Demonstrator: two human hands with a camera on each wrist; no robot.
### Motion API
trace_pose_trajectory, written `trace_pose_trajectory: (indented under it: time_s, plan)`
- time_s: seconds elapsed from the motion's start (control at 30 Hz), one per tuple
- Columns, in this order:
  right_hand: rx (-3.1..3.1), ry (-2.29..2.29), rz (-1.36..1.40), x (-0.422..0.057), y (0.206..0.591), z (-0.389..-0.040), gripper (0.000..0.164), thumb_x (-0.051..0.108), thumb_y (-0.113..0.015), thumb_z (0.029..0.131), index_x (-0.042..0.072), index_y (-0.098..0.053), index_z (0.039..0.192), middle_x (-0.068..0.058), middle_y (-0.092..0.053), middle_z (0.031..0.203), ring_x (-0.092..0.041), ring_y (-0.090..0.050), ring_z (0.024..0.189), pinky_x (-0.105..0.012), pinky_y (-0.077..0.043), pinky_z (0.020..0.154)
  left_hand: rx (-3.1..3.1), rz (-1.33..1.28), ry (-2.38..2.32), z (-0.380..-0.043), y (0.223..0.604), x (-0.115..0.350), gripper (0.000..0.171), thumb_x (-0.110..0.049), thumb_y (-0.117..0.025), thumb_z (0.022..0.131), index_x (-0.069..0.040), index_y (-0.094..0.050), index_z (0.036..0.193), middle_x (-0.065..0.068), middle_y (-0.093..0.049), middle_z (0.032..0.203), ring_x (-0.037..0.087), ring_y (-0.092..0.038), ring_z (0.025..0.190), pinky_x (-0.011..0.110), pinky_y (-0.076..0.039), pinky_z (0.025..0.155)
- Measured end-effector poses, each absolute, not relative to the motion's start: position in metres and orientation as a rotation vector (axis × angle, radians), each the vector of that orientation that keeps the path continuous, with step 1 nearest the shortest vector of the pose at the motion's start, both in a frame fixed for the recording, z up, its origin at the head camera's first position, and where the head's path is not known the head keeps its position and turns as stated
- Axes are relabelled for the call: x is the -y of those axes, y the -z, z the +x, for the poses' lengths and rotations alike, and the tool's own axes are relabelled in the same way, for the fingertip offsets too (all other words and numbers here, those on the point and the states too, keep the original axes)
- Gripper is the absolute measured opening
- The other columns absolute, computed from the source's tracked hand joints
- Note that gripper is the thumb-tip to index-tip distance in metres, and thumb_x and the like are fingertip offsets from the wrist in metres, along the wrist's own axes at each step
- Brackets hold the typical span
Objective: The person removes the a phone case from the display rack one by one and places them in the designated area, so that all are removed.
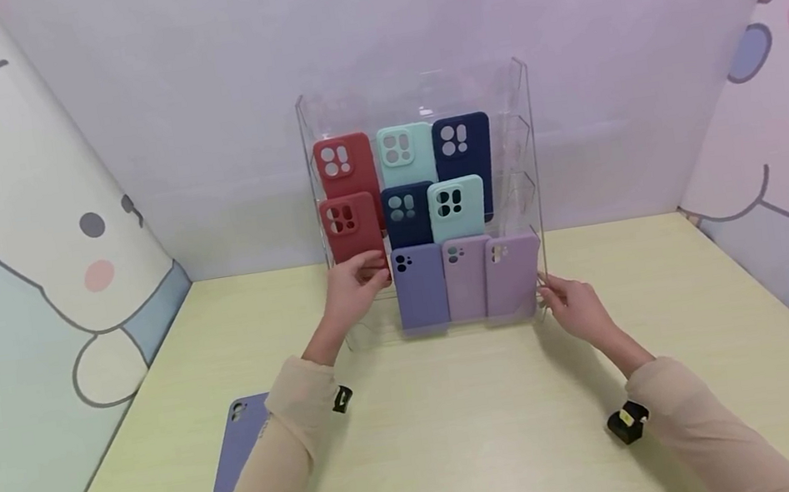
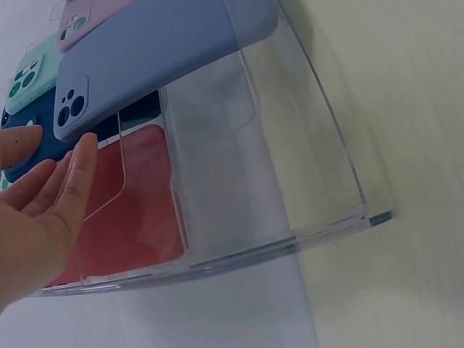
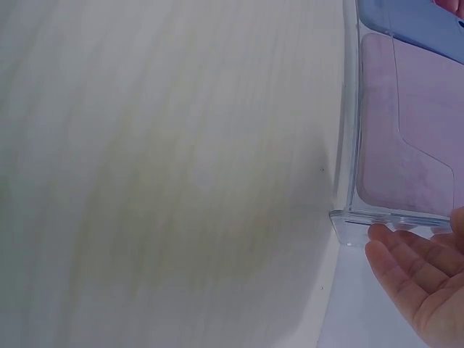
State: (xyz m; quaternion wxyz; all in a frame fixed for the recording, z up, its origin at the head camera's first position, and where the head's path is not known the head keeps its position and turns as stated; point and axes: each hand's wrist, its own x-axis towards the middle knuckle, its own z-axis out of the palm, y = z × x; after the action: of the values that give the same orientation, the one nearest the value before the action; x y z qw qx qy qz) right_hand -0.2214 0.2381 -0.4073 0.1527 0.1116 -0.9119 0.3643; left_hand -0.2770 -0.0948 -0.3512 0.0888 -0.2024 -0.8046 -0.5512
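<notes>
Head view: I see the left hand (image 1: pixel 353 291) nearer, gripping nothing, lower red case (image 1: pixel 357 240) at its twelve o'clock, long axis twelve-to-six, the right hand (image 1: pixel 577 308) likewise relaxed

And it's colour everywhere in the clear rack (image 2: pixel 217 181): red phone cases (image 1: pixel 351 239), mint-green cases (image 1: pixel 469 223), navy cases (image 1: pixel 470 164), a periwinkle case (image 1: pixel 421 293) and lilac cases (image 1: pixel 513 284)! Another periwinkle one (image 1: pixel 233 458) shows against the pale yellow surface (image 1: pixel 467 437). Plain beige sleeves (image 1: pixel 714 420), a black wrist gadget (image 1: pixel 623 429) flashing yellow, a whitish-lilac backdrop (image 1: pixel 218 119), and cartoon panels (image 1: pixel 17 198): white animals, grey outlines, pink spots, light-blue patches!
</notes>
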Motion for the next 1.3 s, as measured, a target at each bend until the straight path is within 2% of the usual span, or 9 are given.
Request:
trace_pose_trajectory:
  time_s: [0.1, 0.23, 0.37, 0.47, 0.57, 1.0, 1.3]
  plan:
    - [2.623, -1.047, 0.317, -0.239, 0.408, -0.221, 0.033, -0.001, -0.049, 0.090, -0.015, -0.048, 0.120, -0.029, -0.062, 0.095, -0.038, -0.064, 0.078, -0.039, -0.054, 0.060, 2.396, -0.619, 1.613, -0.275, 0.347, 0.090, 0.029, 0.003, -0.061, 0.083, 0.010, -0.059, 0.111, 0.023, -0.063, 0.096, 0.030, -0.063, 0.084, 0.032, -0.055, 0.074]
    - [2.616, -1.050, 0.317, -0.239, 0.409, -0.222, 0.033, -0.002, -0.049, 0.090, -0.015, -0.048, 0.120, -0.030, -0.062, 0.095, -0.038, -0.064, 0.079, -0.042, -0.054, 0.062, 2.434, -0.594, 1.547, -0.280, 0.352, 0.087, 0.029, -0.001, -0.061, 0.084, 0.007, -0.061, 0.111, 0.019, -0.065, 0.096, 0.027, -0.063, 0.086, 0.032, -0.054, 0.076]
    - [2.609, -1.044, 0.317, -0.238, 0.410, -0.222, 0.033, -0.002, -0.050, 0.089, -0.015, -0.049, 0.119, -0.029, -0.063, 0.093, -0.037, -0.064, 0.077, -0.034, -0.054, 0.057, 2.456, -0.590, 1.519, -0.287, 0.359, 0.085, 0.031, -0.004, -0.062, 0.084, 0.004, -0.061, 0.114, 0.016, -0.065, 0.097, 0.024, -0.063, 0.085, 0.030, -0.054, 0.076]
    - [2.611, -1.041, 0.319, -0.239, 0.410, -0.222, 0.033, -0.001, -0.050, 0.090, -0.015, -0.049, 0.120, -0.029, -0.063, 0.093, -0.035, -0.064, 0.075, -0.025, -0.049, 0.051, 2.455, -0.603, 1.494, -0.289, 0.361, 0.084, 0.032, -0.005, -0.063, 0.084, 0.002, -0.060, 0.115, 0.016, -0.065, 0.097, 0.024, -0.063, 0.084, 0.030, -0.054, 0.076]
    - [2.611, -1.035, 0.322, -0.239, 0.410, -0.223, 0.033, -0.001, -0.050, 0.090, -0.015, -0.049, 0.120, -0.029, -0.063, 0.093, -0.035, -0.064, 0.074, -0.020, -0.047, 0.050, 2.443, -0.606, 1.492, -0.291, 0.362, 0.083, 0.031, -0.005, -0.064, 0.083, 0.002, -0.061, 0.113, 0.016, -0.065, 0.095, 0.024, -0.063, 0.082, 0.030, -0.054, 0.075]
    - [2.599, -1.040, 0.337, -0.238, 0.412, -0.224, 0.033, -0.002, -0.049, 0.089, -0.015, -0.049, 0.120, -0.029, -0.063, 0.092, -0.035, -0.064, 0.070, -0.021, -0.045, 0.046, 2.397, -0.599, 1.495, -0.290, 0.364, 0.082, 0.023, -0.004, -0.066, 0.081, 0.003, -0.064, 0.103, 0.015, -0.067, 0.087, 0.022, -0.062, 0.075, 0.028, -0.054, 0.069]
    - [2.610, -1.039, 0.322, -0.238, 0.411, -0.223, 0.033, -0.003, -0.049, 0.089, -0.015, -0.048, 0.120, -0.029, -0.063, 0.092, -0.036, -0.064, 0.074, -0.029, -0.052, 0.053, 2.381, -0.697, 1.463, -0.282, 0.358, 0.083, 0.020, -0.004, -0.066, 0.081, 0.003, -0.064, 0.100, 0.012, -0.066, 0.085, 0.019, -0.062, 0.074, 0.026, -0.054, 0.068]
